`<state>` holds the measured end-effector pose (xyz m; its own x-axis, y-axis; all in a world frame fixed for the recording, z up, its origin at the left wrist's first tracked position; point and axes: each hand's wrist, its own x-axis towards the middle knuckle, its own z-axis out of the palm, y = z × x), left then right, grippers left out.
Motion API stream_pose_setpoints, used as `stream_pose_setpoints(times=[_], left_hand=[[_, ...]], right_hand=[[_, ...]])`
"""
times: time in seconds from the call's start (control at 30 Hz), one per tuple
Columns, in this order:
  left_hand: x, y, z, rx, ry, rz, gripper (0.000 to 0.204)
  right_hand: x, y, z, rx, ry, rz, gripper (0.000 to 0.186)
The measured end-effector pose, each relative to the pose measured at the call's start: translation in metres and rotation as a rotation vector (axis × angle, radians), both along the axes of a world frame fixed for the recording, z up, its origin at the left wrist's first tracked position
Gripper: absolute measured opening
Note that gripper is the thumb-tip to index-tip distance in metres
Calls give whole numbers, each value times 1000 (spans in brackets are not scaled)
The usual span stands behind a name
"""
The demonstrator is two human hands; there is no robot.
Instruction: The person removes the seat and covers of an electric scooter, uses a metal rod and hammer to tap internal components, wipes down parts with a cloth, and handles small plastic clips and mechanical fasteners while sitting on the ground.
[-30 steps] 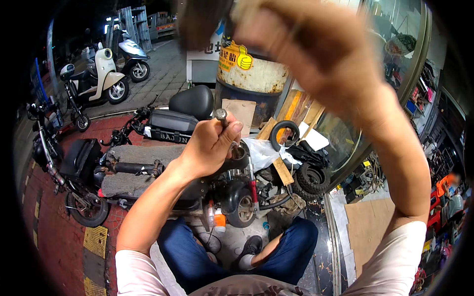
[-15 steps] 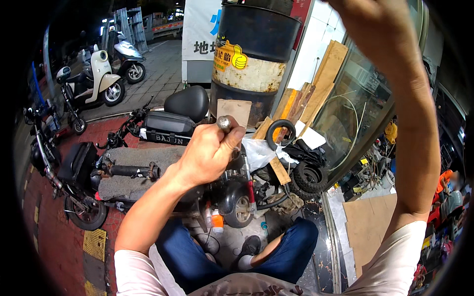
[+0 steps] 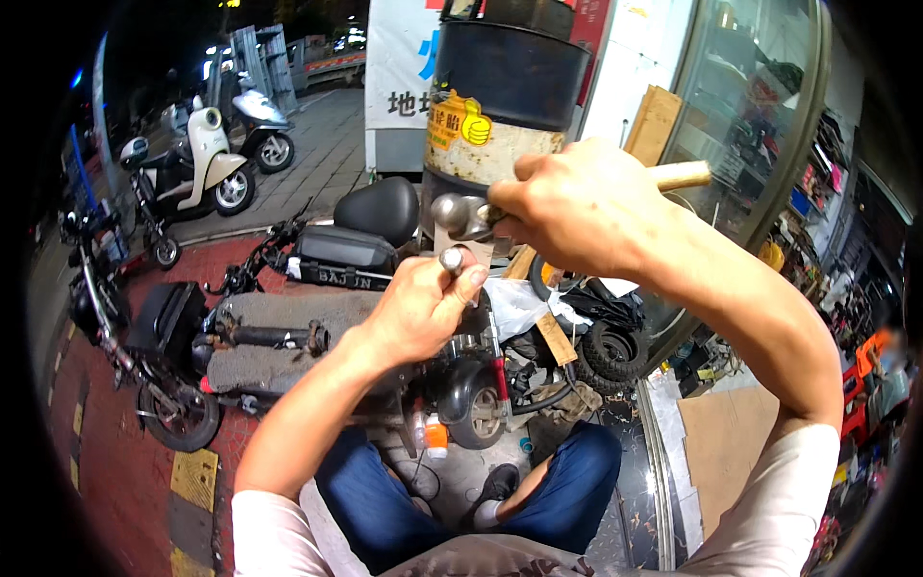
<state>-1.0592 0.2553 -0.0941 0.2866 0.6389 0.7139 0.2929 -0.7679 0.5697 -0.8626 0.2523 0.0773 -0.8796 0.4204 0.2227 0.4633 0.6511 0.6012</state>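
Note:
My left hand point(image 3: 415, 306) is closed round a metal rod point(image 3: 450, 258); only its bright rounded top end shows above the fist. In my right hand point(image 3: 591, 204) is a ball-headed hammer point(image 3: 461, 217), its pale wooden handle point(image 3: 685, 175) sticking out behind the fist. The hammer head hangs just above the rod's end, with a small gap seeming to part them. Below my hands stands a small black scooter point(image 3: 473, 377), and its rear wheel point(image 3: 481, 412) is near my knees. What the rod's lower end meets is hidden by my left hand.
A grey-carpeted scooter deck point(image 3: 361, 306) bears a dark tube part point(image 3: 264, 335). Behind stand a black seat point(image 3: 380, 210) and a rusty drum point(image 3: 505, 77). Right of the scooter lie tyres point(image 3: 615, 351) and a wooden block point(image 3: 556, 338). An orange-labelled bottle point(image 3: 436, 438) stands near my feet.
My right hand has come down from high at the upper right, bringing the hammer into view close to the rod. The left hand keeps its grip on the rod; the whole view has shifted slightly.

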Motion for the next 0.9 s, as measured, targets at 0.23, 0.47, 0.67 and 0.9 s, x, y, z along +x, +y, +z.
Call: stream_pose_setpoints(times=[0.23,0.47,0.67,0.9], left_hand=[[-5,7,17,-182,-61,18,37],[-5,14,5,-225,-137,13,33],[15,24,-14,-506,-88,107,32],[-24,58,50,-408,-84,24,46]], right_hand=[[30,5,46,-26,572,339,22],[4,-19,37,10,547,690,15],[8,0,-3,-59,202,168,23],[24,13,28,-186,548,278,27]])
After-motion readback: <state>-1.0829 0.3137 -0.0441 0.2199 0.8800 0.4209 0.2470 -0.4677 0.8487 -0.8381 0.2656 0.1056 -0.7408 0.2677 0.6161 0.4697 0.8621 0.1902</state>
